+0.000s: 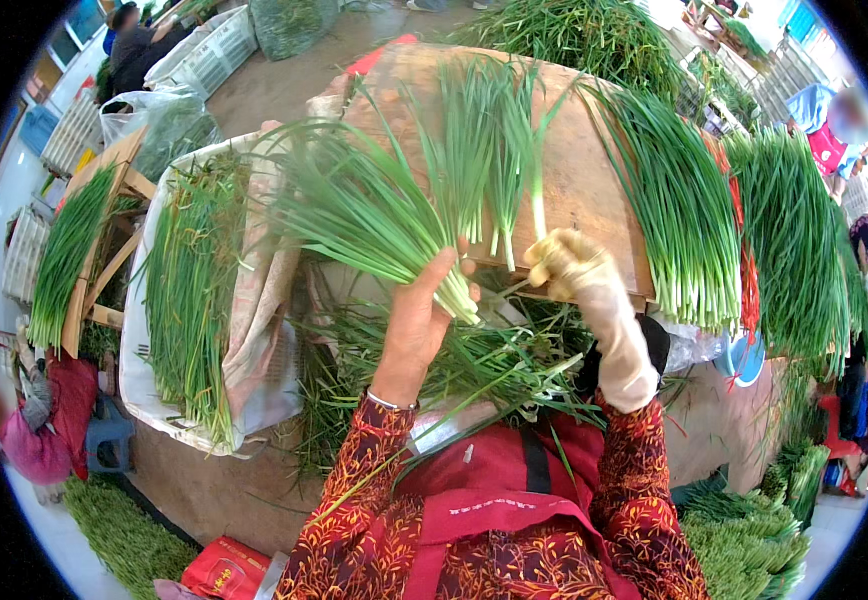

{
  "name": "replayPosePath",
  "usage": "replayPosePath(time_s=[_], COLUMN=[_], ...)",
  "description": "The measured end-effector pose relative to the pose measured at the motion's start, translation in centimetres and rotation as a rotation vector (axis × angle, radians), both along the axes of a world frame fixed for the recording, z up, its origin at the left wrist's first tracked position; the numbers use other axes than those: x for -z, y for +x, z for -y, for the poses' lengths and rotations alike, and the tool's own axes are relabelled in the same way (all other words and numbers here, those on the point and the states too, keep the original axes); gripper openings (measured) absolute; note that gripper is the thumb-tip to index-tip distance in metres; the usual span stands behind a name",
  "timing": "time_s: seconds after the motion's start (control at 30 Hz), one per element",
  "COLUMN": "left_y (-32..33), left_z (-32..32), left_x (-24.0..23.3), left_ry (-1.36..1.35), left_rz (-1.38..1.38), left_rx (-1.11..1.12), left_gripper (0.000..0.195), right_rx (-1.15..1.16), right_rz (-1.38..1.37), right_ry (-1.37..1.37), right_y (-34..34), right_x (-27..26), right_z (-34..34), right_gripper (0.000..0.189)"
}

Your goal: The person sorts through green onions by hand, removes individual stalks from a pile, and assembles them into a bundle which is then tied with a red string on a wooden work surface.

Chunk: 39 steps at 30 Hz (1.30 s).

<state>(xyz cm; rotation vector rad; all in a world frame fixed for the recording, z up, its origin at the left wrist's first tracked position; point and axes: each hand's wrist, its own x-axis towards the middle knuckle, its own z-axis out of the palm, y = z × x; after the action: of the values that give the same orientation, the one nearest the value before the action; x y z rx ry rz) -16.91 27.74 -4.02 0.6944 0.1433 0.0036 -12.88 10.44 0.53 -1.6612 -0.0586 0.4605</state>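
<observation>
My left hand (420, 315), bare, grips a bunch of garlic chives (392, 214) near its pale stem ends. The leaves fan up and left, blurred at the tips. My right hand (580, 289) wears a cream glove and is curled at the front edge of a wooden board (591, 180). A chive stalk (538, 196) runs up from its fingers, its base hidden by the glove; blur softens the hand. Between both hands, a few loose chives (505, 202) lie on the board. Trimmed leaves (494, 367) are heaped below, over my lap.
Neat chives (674, 217) line the board's right side, beside red ties (747, 262) and another chive stack (790, 232). At left stands a white crate (137, 322) with chives and a cloth (261, 300). A leafy heap (576, 37) lies beyond the board. People work around the room's edges.
</observation>
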Motion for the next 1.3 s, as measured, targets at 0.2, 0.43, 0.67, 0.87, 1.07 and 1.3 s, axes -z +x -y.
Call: replayPosePath(time_s=[0.2,0.43,0.67,0.87,1.07,1.3], left_y=[-0.5,-0.3,-0.6,-0.4,-0.6,-0.8], left_z=[0.3,-1.1,-1.1,0.5,1.3,1.9], left_x=[0.4,0.1,0.2,0.3,-0.9,-1.1], left_ry=[-0.016,-0.088,-0.150,-0.015,0.239,0.363], left_rz=[-0.075,0.021,0.046,-0.099,-0.090,-0.027], left_rx=[0.120,-0.058,-0.086,-0.040,-0.027,-0.100], left_gripper=[0.028,0.016,0.026,0.024,0.022,0.019], right_rx=[-0.231,-0.090,0.051,-0.051,-0.075,0.145], right_rz=[0.260,0.298,-0.086,0.236,0.140,0.108], right_ry=[-0.356,-0.871,0.046,-0.411,-0.108,0.227], right_y=[-2.8,0.4,0.2,-3.6,-3.7,-1.6], right_x=[-0.3,-0.1,1.4,-1.1,-0.3,0.2], right_z=[-2.3,-2.4,0.3,-2.7,-2.3,-4.1], right_gripper=[0.030,0.033,0.018,0.024,0.025,0.019])
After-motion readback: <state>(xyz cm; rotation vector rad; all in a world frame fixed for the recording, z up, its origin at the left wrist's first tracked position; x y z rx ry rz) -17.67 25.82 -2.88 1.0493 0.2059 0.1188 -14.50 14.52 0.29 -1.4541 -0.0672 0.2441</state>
